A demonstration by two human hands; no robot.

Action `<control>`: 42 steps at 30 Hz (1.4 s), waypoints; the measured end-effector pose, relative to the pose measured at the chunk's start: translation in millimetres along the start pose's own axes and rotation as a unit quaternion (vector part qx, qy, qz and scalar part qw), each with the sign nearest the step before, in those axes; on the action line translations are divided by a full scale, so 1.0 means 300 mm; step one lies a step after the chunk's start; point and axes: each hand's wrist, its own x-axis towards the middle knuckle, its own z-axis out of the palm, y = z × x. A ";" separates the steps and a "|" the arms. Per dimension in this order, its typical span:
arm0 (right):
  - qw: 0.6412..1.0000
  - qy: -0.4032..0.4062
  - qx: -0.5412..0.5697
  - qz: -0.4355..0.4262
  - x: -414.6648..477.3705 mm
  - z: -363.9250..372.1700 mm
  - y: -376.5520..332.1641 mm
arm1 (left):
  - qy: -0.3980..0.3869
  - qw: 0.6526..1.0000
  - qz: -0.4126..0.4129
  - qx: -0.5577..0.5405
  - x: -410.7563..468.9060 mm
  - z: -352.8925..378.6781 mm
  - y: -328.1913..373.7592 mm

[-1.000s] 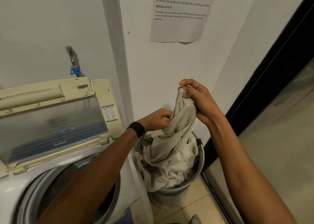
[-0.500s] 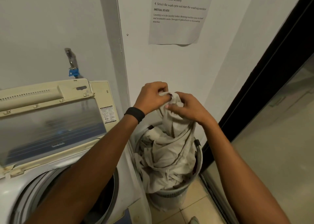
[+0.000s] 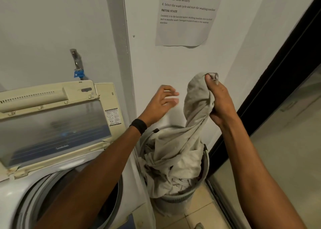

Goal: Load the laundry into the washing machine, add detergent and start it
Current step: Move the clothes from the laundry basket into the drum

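Note:
A beige cloth [image 3: 175, 152] rises out of a round grey laundry basket [image 3: 175, 201] on the floor right of the washing machine. My right hand [image 3: 219, 102] grips the cloth's upper end and holds it well above the basket. My left hand [image 3: 161, 103] hovers to the left of the cloth with spread, loosely bent fingers and holds nothing. A black band sits on my left wrist. The top-loading washing machine [image 3: 13, 192] stands at the lower left with its lid [image 3: 52, 122] raised; my left forearm crosses over its dark drum opening [image 3: 111, 201].
A blue-tagged water tap [image 3: 78, 67] is on the wall behind the washer. A printed instruction sheet [image 3: 185, 15] hangs on the wall above the basket. A dark sliding-door frame [image 3: 271, 82] and glass pane close off the right side. Tiled floor shows below the basket.
My left hand has let go of the cloth and moved left and down, fingers spread. My right hand has carried the cloth's end up and to the right.

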 end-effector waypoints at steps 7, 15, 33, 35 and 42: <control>0.998 -0.036 0.055 0.024 -0.008 -0.007 0.006 | 0.029 0.995 0.047 0.083 0.012 0.071 -0.016; 0.987 0.124 0.105 -0.001 0.022 -0.122 0.009 | -0.035 0.901 0.106 0.420 0.026 -0.120 -0.013; 0.906 -0.042 -0.413 -0.084 0.032 -0.049 0.162 | -0.072 0.958 0.034 0.277 -0.041 -0.175 0.003; 0.929 -0.025 -0.361 -0.081 0.027 -0.069 0.153 | -0.038 0.983 0.025 0.177 -0.064 -0.187 -0.027; 0.932 -0.029 -0.350 -0.087 0.014 -0.015 0.208 | 0.050 0.999 0.018 -0.006 -0.062 -0.015 -0.037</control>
